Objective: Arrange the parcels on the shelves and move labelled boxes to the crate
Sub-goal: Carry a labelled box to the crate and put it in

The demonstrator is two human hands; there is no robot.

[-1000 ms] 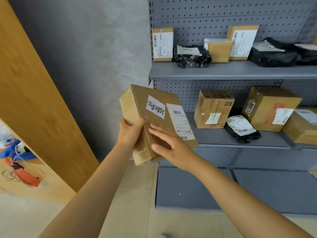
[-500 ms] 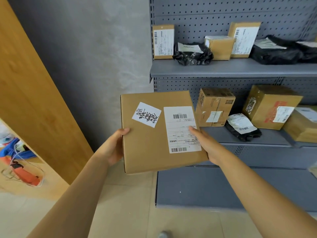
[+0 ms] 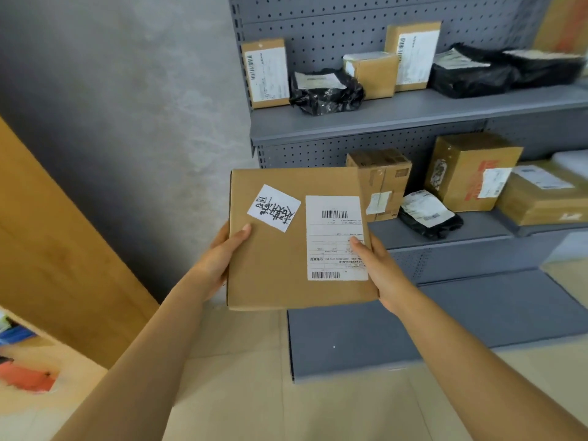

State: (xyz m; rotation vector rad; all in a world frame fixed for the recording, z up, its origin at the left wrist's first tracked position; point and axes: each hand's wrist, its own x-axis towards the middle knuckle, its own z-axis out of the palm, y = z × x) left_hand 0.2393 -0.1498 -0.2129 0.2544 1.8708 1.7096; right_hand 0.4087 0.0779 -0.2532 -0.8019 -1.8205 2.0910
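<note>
Flat brown cardboard box [image 3: 296,240], now turned label-up at frame centre; left hand [image 3: 219,259] and right hand [image 3: 378,268] are pinching its edges; labelled, so probably crate-bound.

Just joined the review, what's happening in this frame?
A person holds a flat cardboard box in front of grey shelves, left hand gripping its left edge, right hand its right edge. The box faces the camera with a shipping label and a handwritten sticker. Other boxes and black bags sit on the upper two shelves. No crate is in view.
</note>
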